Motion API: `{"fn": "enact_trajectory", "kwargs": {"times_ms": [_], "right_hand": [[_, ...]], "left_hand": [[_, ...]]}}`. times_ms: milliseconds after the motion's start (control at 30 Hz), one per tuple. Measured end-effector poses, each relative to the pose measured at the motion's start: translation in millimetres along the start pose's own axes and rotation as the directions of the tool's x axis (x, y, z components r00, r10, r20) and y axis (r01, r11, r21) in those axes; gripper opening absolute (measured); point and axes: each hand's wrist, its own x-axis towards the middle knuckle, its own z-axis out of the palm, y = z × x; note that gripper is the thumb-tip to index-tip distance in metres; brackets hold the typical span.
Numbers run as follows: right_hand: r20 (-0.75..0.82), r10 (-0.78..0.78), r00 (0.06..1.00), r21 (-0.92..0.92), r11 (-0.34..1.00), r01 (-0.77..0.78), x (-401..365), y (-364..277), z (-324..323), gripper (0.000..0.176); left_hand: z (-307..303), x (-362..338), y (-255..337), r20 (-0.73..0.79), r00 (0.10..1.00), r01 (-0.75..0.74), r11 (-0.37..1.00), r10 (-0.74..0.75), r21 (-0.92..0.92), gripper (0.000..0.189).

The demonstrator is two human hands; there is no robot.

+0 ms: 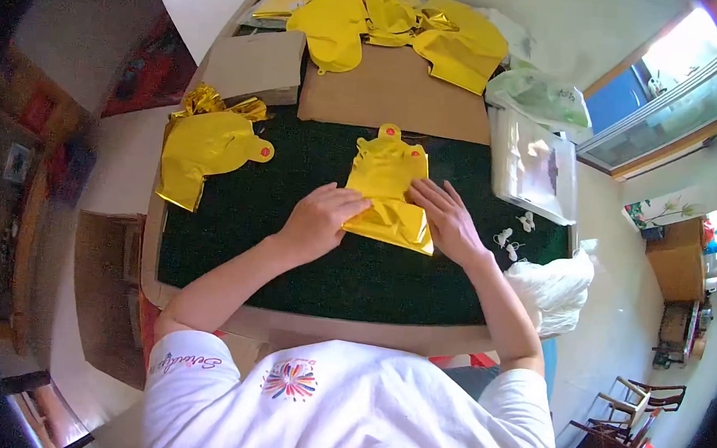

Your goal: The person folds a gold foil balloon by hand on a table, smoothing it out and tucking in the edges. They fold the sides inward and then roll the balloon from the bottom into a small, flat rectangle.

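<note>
In the middle of the dark green table mat lies a folded gold foil balloon point(386, 171) with red dots on the tabs at its top end. My left hand point(318, 221) rests on its lower left edge, fingers stretched out over the foil. On the opposite side my right hand point(447, 218) lies flat, its fingertips touching the balloon's right edge. The foil between both hands is creased, and its lower part is folded over. Part of each thumb is hard to make out.
Another gold foil balloon point(204, 149) lies at the left. Several more gold balloons point(331, 32) cover a cardboard sheet point(394, 92) at the back. A clear plastic box point(536, 166), small white string bundles point(505, 238) and a white plastic bag point(551, 290) stand along the right.
</note>
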Motion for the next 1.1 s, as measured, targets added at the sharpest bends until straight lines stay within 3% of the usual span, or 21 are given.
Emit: {"fn": "enact_trajectory", "kwargs": {"times_ms": [67, 133, 167, 233, 333, 367, 433, 633, 667, 733, 767, 833, 867, 900, 933, 967, 1000, 1100], "right_hand": [[0.024, -0.006, 1.0, 0.011, 1.0, 0.005, -8.6, -3.9, 1.1, 0.048], [0.057, -0.01, 0.998, 0.041, 0.999, 0.008, -16.0, -7.7, 1.3, 0.049], [0.057, -0.009, 0.998, 0.044, 0.999, 0.007, -19.5, -9.2, 2.0, 0.049], [0.062, -0.029, 0.998, 0.083, 0.996, 0.024, -22.8, -10.0, 1.8, 0.052], [0.037, -0.047, 0.998, 0.018, 0.999, 0.046, -23.8, -13.9, -1.0, 0.052], [0.037, -0.04, 0.999, 0.019, 0.999, 0.039, -24.4, -15.2, -1.1, 0.052], [-0.13, -0.036, 0.991, 0.065, 0.997, 0.045, -24.4, -16.9, 0.6, 0.045], [-0.163, -0.08, 0.983, 0.088, 0.992, 0.095, -28.7, -5.0, 7.2, 0.025], [-0.174, 0.005, 0.985, 0.164, 0.986, 0.024, -28.7, -5.2, 8.9, 0.023], [-0.182, 0.14, 0.973, 0.285, 0.955, -0.084, -25.5, -6.7, 8.0, 0.022], [-0.14, 0.198, 0.97, 0.305, 0.941, -0.148, -22.8, -5.9, 6.3, 0.022], [-0.127, 0.338, 0.933, 0.426, 0.867, -0.256, -20.0, -6.3, 9.5, 0.019], [-0.127, 0.339, 0.932, 0.427, 0.867, -0.257, -17.5, -7.3, 9.4, 0.019], [-0.077, 0.411, 0.908, 0.516, 0.796, -0.317, -13.3, -8.1, 7.4, 0.023], [-0.019, 0.475, 0.88, 0.596, 0.712, -0.372, -9.7, -8.9, 6.9, 0.027], [-0.017, 0.475, 0.88, 0.596, 0.711, -0.372, -6.6, -10.5, 8.4, 0.027], [-0.03, 0.54, 0.841, 0.601, 0.682, -0.417, -3.9, -12.3, 10.2, 0.032], [-0.057, 0.614, 0.788, 0.586, 0.659, -0.471, -1.2, -10.1, 17.0, 0.041]], "left_hand": [[1.3, -7.4, 1.4, 0.011, 1.0, -0.029, 1.0, 0.029, 0.006, 0.053], [5.6, -10.9, -2.1, -0.126, 0.983, -0.13, 0.99, 0.137, 0.057, 0.049], [7.9, -12.0, -7.2, -0.123, 0.983, -0.13, 0.99, 0.136, 0.057, 0.049], [13.5, -11.3, -21.9, -0.076, 0.968, -0.215, 0.947, 0.239, 0.238, 0.038], [21.8, -12.6, -29.9, -0.06, 0.949, -0.283, 0.922, 0.309, 0.265, 0.031], [24.6, -13.5, -30.7, -0.056, 0.949, -0.287, 0.922, 0.311, 0.261, 0.031], [26.0, -15.3, -29.1, -0.105, 0.963, -0.214, 0.942, 0.248, 0.259, 0.032], [22.0, -13.0, -29.2, -0.155, 0.945, -0.261, 0.949, 0.289, 0.179, 0.034], [20.8, -12.7, -29.4, -0.152, 0.945, -0.261, 0.949, 0.288, 0.178, 0.034], [17.8, -11.6, -29.3, -0.137, 0.985, -0.111, 0.993, 0.104, -0.042, 0.034], [18.3, -11.3, -29.6, -0.134, 0.986, -0.11, 0.993, 0.104, -0.043, 0.034], [20.8, -8.9, -29.0, -0.137, 0.984, 0.086, 0.972, -0.118, -0.22, 0.029], [23.9, -6.6, -29.4, -0.132, 0.968, 0.177, 0.956, -0.211, -0.232, 0.034], [23.1, -2.9, -27.4, -0.131, 0.968, 0.178, 0.956, -0.212, -0.232, 0.034], [20.7, 1.2, -24.3, -0.098, 0.931, 0.302, 0.892, -0.352, -0.335, 0.04], [19.6, 4.5, -22.0, -0.049, 0.875, 0.418, 0.801, -0.482, -0.429, 0.046], [19.3, 7.4, -19.9, -0.093, 0.874, 0.4, 0.814, -0.478, -0.422, 0.057], [16.2, 16.8, -9.3, -0.085, 0.819, 0.479, 0.756, -0.568, -0.446, 0.055]]}}
